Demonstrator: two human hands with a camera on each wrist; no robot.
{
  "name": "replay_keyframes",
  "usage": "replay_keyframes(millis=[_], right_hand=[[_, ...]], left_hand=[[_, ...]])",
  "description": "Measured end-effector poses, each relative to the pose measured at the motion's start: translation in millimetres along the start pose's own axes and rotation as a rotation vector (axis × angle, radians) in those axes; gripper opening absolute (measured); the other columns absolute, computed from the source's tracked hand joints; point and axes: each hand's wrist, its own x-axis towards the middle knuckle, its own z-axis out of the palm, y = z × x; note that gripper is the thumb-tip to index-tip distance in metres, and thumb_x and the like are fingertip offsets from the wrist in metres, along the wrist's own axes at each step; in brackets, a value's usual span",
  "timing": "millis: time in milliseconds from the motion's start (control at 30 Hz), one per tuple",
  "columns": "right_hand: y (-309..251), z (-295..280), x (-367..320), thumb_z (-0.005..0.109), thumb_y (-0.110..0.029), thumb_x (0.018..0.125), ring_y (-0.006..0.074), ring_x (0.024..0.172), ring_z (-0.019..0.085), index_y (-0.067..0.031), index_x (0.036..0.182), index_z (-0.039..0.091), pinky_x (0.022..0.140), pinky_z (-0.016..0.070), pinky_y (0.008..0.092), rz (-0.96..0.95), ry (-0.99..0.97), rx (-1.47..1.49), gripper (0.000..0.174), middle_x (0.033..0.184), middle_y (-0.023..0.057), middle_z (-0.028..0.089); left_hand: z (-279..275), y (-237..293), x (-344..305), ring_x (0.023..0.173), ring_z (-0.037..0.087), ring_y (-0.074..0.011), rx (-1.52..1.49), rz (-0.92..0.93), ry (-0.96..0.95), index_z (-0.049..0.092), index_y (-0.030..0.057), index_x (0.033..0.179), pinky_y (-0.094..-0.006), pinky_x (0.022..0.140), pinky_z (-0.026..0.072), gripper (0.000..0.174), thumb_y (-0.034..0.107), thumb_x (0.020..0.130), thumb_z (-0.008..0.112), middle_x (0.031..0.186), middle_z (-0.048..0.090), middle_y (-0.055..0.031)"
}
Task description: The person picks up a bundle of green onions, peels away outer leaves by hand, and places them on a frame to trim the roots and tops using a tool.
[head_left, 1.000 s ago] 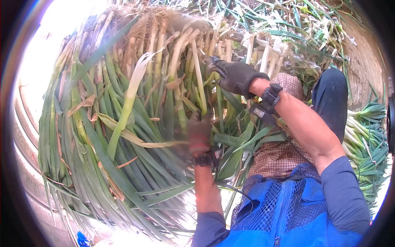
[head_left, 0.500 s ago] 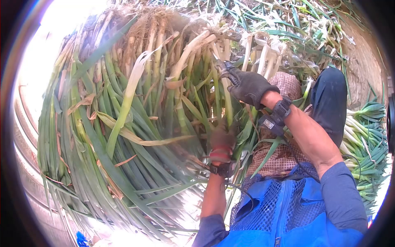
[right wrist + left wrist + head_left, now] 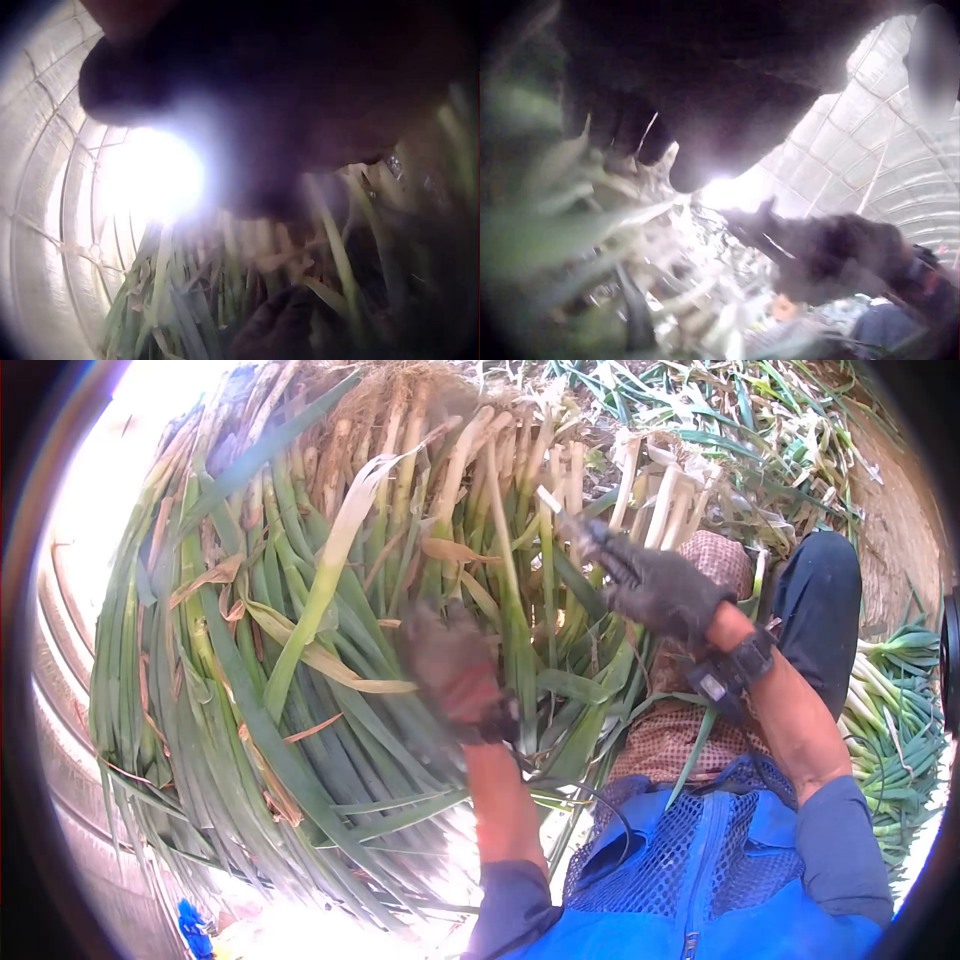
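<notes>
Long green leeks [image 3: 300,600] with pale stalks and brown roots lie heaped in front of me. My left hand [image 3: 455,665], in a dark glove with a reddish cuff, is blurred over the middle of the heap, its fingers reaching toward the stalks. Leek stalks [image 3: 652,180] show right at its fingertips in the left wrist view. To the right, my gloved right hand [image 3: 665,590] grips a small blade-like tool [image 3: 552,502] with a narrow pale tip. That tip points up and left, close over the stalks. Glove and glare hide the tool in the right wrist view.
Cleaned white leek stalks [image 3: 660,505] stand beyond the right hand near the knee [image 3: 715,560]. Loose leaf trimmings [image 3: 740,440] cover the ground at the back. Another pile of leeks [image 3: 890,710] lies at the far right. Cables run from both wrists.
My left hand first moved right, with a leek stalk by it, and has since swung back left over the heap. My right hand has drifted right with its tool.
</notes>
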Motion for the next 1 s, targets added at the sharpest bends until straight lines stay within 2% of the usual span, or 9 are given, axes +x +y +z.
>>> replay_keyframes(millis=[33,133,167,300,433,567,733,900,1000], right_hand=[[-25,-10,-14,0.072,-0.032,0.091,0.0257,0.087,0.071,-0.017,0.158,0.041,0.082,0.0565,0.0347,0.078,-0.184,-0.026,0.076,0.105,0.0203,0.073],[-18,10,-27,0.072,-0.032,0.091,0.0316,0.094,0.073,-0.0202,0.162,0.034,0.085,0.0563,0.0378,-0.066,-0.298,-0.174,0.081,0.106,0.0202,0.074],[-18,13,-32,0.073,-0.033,0.091,0.0365,0.101,0.072,-0.0226,0.162,0.034,0.09,0.0552,0.0409,-0.041,-0.305,-0.142,0.082,0.112,0.0207,0.073],[-31,13,-44,0.074,-0.033,0.09,0.038,0.11,0.069,-0.0225,0.161,0.037,0.097,0.0536,0.0425,0.026,-0.476,-0.225,0.081,0.126,0.0217,0.069],[-8,18,-45,0.073,-0.037,0.09,0.0398,0.111,0.069,-0.0233,0.161,0.035,0.098,0.053,0.0435,-0.018,-0.284,-0.085,0.082,0.124,0.0209,0.07],[-8,7,-54,0.072,-0.04,0.089,0.0405,0.108,0.069,-0.0224,0.161,0.035,0.095,0.0532,0.0452,-0.044,-0.335,-0.126,0.083,0.121,0.0236,0.07],[13,4,-57,0.069,-0.041,0.088,0.041,0.098,0.071,-0.0193,0.161,0.036,0.089,0.0541,0.0459,-0.04,-0.239,-0.167,0.083,0.111,0.0262,0.072],[6,-9,-56,0.068,-0.041,0.088,0.0384,0.095,0.072,-0.0128,0.157,0.042,0.086,0.0553,0.0444,0.027,-0.371,-0.258,0.078,0.107,0.0276,0.071],[-19,-21,-45,0.067,-0.042,0.088,0.0365,0.097,0.073,-0.0116,0.159,0.039,0.087,0.0554,0.0436,0.253,-0.389,-0.106,0.082,0.108,0.0265,0.072]], left_hand=[[-4,-6,14,0.108,0.066,-0.0405,-0.015,0.011,0.063,0.069,0.0028,0.116,-0.0478,0.093,0.0532,0.037,0.03,0.091,0.066,0.12,0.069,-0.0195],[0,-8,33,0.108,0.066,-0.0414,0.501,0.106,-0.013,0.068,0.005,0.122,-0.051,0.092,0.0543,0.04,0.027,0.088,0.066,0.121,0.068,-0.0201],[5,-11,38,0.109,0.066,-0.042,0.488,0.131,-0.034,0.068,0.005,0.122,-0.0518,0.092,0.0544,0.041,0.027,0.087,0.067,0.121,0.068,-0.0205],[9,-15,45,0.111,0.065,-0.0439,0.509,0.206,-0.088,0.068,0.0045,0.122,-0.0533,0.092,0.0546,0.047,0.029,0.082,0.071,0.122,0.068,-0.0214],[7,-2,54,0.109,0.066,-0.0438,0.595,0.244,-0.138,0.07,0.0045,0.118,-0.0532,0.091,0.0556,0.049,0.036,0.08,0.074,0.12,0.069,-0.0217],[20,-4,74,0.102,0.069,-0.0412,0.623,0.08,-0.267,0.075,0.0038,0.107,-0.0519,0.089,0.0567,0.049,0.043,0.079,0.076,0.108,0.073,-0.0235],[31,9,45,0.085,0.073,-0.039,0.579,0.216,-0.299,0.076,0.0065,0.088,-0.0491,0.081,0.0576,0.047,0.051,0.075,0.078,0.087,0.075,-0.0179],[57,24,-11,0.073,0.072,-0.0373,0.549,0.335,-0.266,0.075,0.0079,0.082,-0.0469,0.074,0.0566,0.046,0.053,0.074,0.078,0.079,0.074,-0.013],[51,6,0,0.078,0.072,-0.0362,0.402,0.335,-0.303,0.077,0.0061,0.089,-0.0457,0.076,0.0563,0.044,0.048,0.078,0.078,0.082,0.075,-0.0125]])
